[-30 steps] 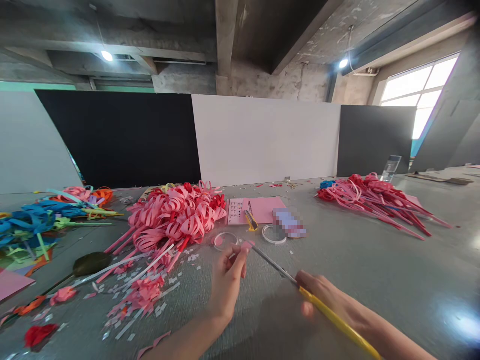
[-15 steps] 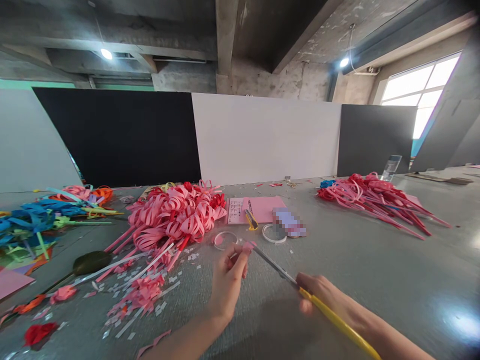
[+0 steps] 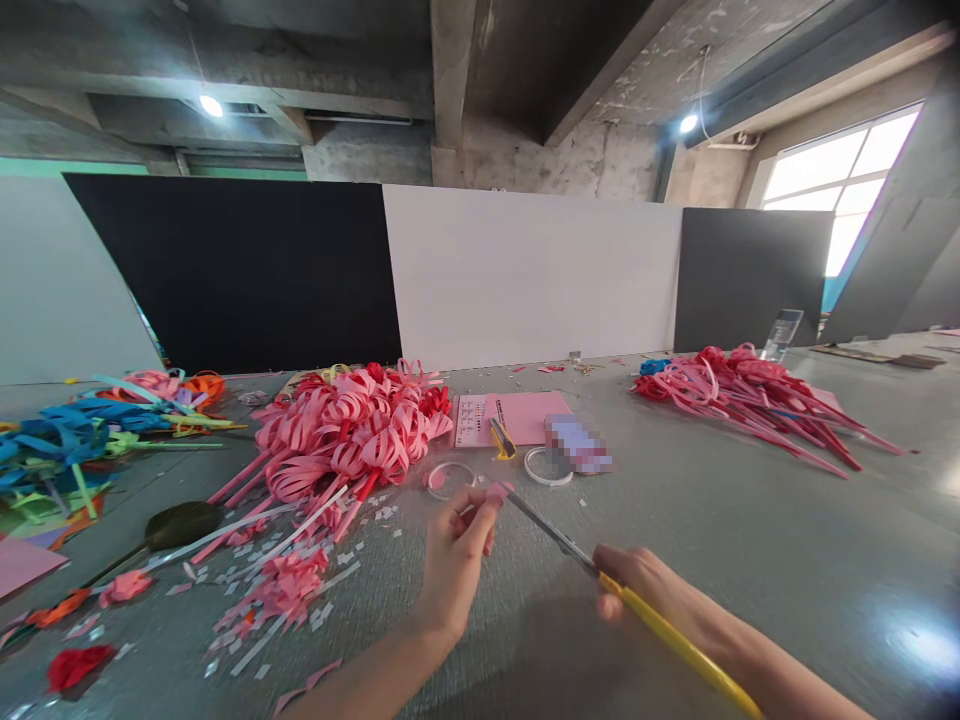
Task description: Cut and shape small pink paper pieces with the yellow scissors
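Observation:
My left hand (image 3: 459, 550) pinches a small pink paper piece (image 3: 497, 491) between thumb and fingertips. My right hand (image 3: 637, 580) is closed around a long tool with a yellow handle (image 3: 679, 640) and a thin metal front part (image 3: 551, 532). The metal tip is right at the pink piece, though I cannot tell whether it touches. Its exact kind is unclear; the handle runs back along my right forearm. Just beyond my hands lie two tape rolls, the left one (image 3: 430, 486) and the right one (image 3: 550, 482).
A large heap of pink paper-strip flowers (image 3: 352, 430) lies left, with paper scraps around it. Blue paper pieces (image 3: 56, 440) are farther left. A pink booklet (image 3: 525, 405), a box cutter (image 3: 502, 440) and a phone (image 3: 577, 443) lie ahead. More pink strips (image 3: 742, 390) lie right.

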`<action>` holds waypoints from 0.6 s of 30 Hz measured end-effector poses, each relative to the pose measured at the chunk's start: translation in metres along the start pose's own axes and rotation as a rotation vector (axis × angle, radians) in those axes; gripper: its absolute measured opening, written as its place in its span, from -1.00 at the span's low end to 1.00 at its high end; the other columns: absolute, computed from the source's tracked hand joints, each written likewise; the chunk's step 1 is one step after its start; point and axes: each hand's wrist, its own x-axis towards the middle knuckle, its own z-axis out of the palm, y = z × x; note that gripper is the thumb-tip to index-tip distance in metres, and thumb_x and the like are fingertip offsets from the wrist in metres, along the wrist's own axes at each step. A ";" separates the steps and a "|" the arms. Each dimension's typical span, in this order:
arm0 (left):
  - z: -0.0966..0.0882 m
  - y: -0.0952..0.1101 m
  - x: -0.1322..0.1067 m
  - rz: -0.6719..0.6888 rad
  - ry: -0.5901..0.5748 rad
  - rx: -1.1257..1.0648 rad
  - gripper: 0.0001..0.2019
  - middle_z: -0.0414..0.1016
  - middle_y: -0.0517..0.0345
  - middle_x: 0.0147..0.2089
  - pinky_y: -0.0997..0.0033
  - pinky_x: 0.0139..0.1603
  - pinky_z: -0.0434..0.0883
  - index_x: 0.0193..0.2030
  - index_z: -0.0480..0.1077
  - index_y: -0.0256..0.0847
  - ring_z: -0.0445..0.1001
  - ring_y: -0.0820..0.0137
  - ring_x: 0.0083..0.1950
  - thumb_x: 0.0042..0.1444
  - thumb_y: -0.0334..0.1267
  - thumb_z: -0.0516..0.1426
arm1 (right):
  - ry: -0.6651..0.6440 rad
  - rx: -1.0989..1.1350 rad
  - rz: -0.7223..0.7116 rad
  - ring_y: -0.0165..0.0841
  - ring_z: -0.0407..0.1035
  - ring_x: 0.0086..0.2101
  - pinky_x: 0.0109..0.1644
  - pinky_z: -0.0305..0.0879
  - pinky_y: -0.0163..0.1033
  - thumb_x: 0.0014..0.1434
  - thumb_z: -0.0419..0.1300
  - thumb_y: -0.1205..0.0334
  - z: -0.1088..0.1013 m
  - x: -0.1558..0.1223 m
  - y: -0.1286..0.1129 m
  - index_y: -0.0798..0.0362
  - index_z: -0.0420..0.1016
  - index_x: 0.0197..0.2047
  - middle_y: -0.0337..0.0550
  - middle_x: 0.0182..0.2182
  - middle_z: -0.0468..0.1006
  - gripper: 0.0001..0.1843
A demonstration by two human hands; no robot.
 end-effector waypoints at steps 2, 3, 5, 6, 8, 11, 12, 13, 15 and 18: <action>0.000 0.000 0.000 -0.003 -0.011 -0.003 -0.76 0.03 0.36 -0.70 0.53 -0.58 0.00 -0.59 0.16 -0.21 0.02 0.57 -0.61 0.01 -0.19 0.06 | -0.012 -0.011 0.005 -0.46 0.13 -0.54 -0.50 0.05 -0.39 0.01 -0.14 -0.29 -0.001 0.001 0.000 0.09 0.24 -0.48 -0.27 -0.58 0.26 -0.43; -0.001 0.001 0.000 -0.007 -0.017 -0.002 -0.76 0.02 0.36 -0.70 0.53 -0.58 0.00 -0.59 0.16 -0.21 0.01 0.57 -0.61 0.01 -0.18 0.06 | -0.021 -0.020 0.005 -0.45 0.13 -0.54 -0.50 0.04 -0.39 0.01 -0.15 -0.30 -0.001 0.001 -0.001 0.10 0.24 -0.48 -0.27 -0.58 0.25 -0.42; -0.001 0.002 0.000 -0.014 -0.029 -0.003 -0.76 0.02 0.37 -0.70 0.52 -0.57 -0.01 -0.58 0.17 -0.22 0.00 0.57 -0.61 0.02 -0.18 0.06 | -0.040 -0.038 0.002 -0.46 0.12 -0.54 -0.50 0.03 -0.39 0.01 -0.19 -0.31 -0.002 0.002 -0.001 0.10 0.22 -0.48 -0.27 -0.58 0.24 -0.41; -0.001 0.002 0.000 -0.017 -0.034 -0.005 -0.76 0.01 0.37 -0.70 0.52 -0.57 -0.01 -0.57 0.17 -0.22 0.00 0.57 -0.61 0.03 -0.18 0.05 | -0.050 -0.047 0.000 -0.46 0.11 -0.53 -0.50 0.02 -0.39 0.02 -0.20 -0.31 -0.002 0.002 -0.001 0.10 0.20 -0.49 -0.28 -0.58 0.22 -0.40; -0.001 0.002 0.000 -0.018 -0.038 -0.009 -0.77 0.01 0.37 -0.70 0.52 -0.57 -0.02 -0.56 0.19 -0.22 0.00 0.57 -0.61 0.03 -0.18 0.05 | -0.071 -0.059 -0.006 -0.48 0.07 -0.54 -0.50 -0.01 -0.39 0.03 -0.23 -0.31 -0.002 0.003 -0.001 0.10 0.17 -0.50 -0.31 -0.59 0.18 -0.40; -0.001 0.002 0.000 -0.021 -0.030 -0.014 -0.77 0.01 0.37 -0.69 0.52 -0.57 -0.02 -0.56 0.20 -0.22 -0.01 0.57 -0.60 0.03 -0.17 0.06 | -0.098 -0.048 -0.017 -0.51 0.01 -0.57 -0.53 -0.05 -0.39 0.03 -0.25 -0.32 -0.002 0.005 0.000 0.09 0.12 -0.51 -0.35 -0.62 0.12 -0.41; -0.001 0.001 0.001 -0.023 -0.025 -0.016 -0.77 0.01 0.37 -0.69 0.52 -0.57 -0.02 -0.55 0.21 -0.22 -0.01 0.57 -0.61 0.03 -0.17 0.06 | -0.099 -0.045 -0.017 -0.51 0.00 -0.58 -0.54 -0.06 -0.39 0.02 -0.24 -0.32 -0.003 0.005 0.001 0.09 0.11 -0.51 -0.36 -0.62 0.11 -0.41; -0.001 0.001 0.001 -0.024 -0.022 -0.017 -0.78 0.01 0.37 -0.69 0.52 -0.57 -0.02 -0.54 0.23 -0.22 -0.01 0.58 -0.61 0.03 -0.16 0.06 | -0.099 -0.042 -0.015 -0.52 -0.01 -0.58 -0.54 -0.07 -0.40 0.01 -0.23 -0.33 -0.003 0.006 0.002 0.08 0.11 -0.51 -0.36 -0.62 0.10 -0.41; -0.002 0.000 0.002 -0.023 -0.020 -0.014 -0.79 0.01 0.37 -0.69 0.52 -0.57 -0.02 -0.52 0.26 -0.22 -0.01 0.58 -0.61 0.04 -0.16 0.05 | -0.099 -0.035 -0.007 -0.52 -0.02 -0.58 -0.56 -0.08 -0.40 0.00 -0.23 -0.34 -0.003 0.007 0.002 0.08 0.10 -0.52 -0.36 -0.62 0.09 -0.41; -0.002 0.000 0.002 -0.009 -0.028 -0.001 -0.78 0.02 0.36 -0.68 0.52 -0.57 -0.01 -0.52 0.27 -0.23 0.01 0.57 -0.61 0.05 -0.16 0.04 | -0.107 -0.023 -0.010 -0.53 -0.04 -0.59 -0.57 -0.10 -0.41 0.00 -0.23 -0.34 -0.004 0.007 0.002 0.08 0.10 -0.54 -0.37 -0.63 0.07 -0.40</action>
